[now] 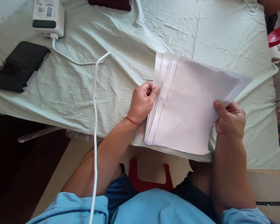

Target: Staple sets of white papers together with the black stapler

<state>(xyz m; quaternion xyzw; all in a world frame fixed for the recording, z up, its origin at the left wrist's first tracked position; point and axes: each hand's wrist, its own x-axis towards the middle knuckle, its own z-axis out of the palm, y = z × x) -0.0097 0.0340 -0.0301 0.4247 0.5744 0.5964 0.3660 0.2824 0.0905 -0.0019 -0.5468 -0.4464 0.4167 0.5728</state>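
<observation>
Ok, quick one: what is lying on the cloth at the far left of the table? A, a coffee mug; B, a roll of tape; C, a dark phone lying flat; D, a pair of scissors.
C: a dark phone lies flat on the pale green cloth at the left, just below the white charger box, well away from the left hand at the edge of the paper sheets.

A person seen from above wears a light blue top with short sleeves (70, 202) pushed up past the elbows, leaving both forearms bare. A thin red string bracelet (134, 121), its loose end trailing, circles the wrist of the left hand (142, 101). The right hand (231, 119) carries no ring or band. Dark blue denim shorts (118, 189) cover the upper legs.
</observation>
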